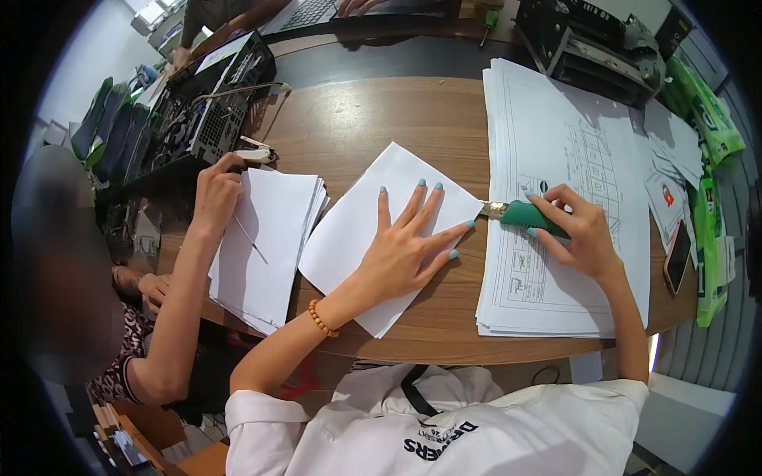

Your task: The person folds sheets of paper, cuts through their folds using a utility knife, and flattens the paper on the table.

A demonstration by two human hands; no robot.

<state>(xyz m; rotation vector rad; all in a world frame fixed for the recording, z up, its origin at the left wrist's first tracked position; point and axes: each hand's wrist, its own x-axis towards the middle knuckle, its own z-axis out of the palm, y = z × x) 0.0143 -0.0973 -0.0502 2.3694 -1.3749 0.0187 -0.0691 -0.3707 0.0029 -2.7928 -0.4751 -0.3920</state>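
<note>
My left hand (pixel 413 246) lies flat with fingers spread on a white sheet of paper (pixel 341 238), set at an angle on the wooden desk. My right hand (pixel 583 230) is wrapped round the handle of a green-handled knife (pixel 520 214). Its metal collar meets the right corner of the sheet, and the paper hides the blade. Under my right hand is a thick stack of printed drawings (pixel 508 309). Left of my sheet sits a pile of white paper (pixel 270 278) with a thin stick (pixel 251 238) lying on it.
At the left, a co-worker's hand (pixel 216 194) is by the paper pile, near a small white tool (pixel 258 152). An opened computer case (pixel 214 119) stands behind it. A black metal device (pixel 595 55), green packets (pixel 706 119) and a phone (pixel 676 258) line the right side.
</note>
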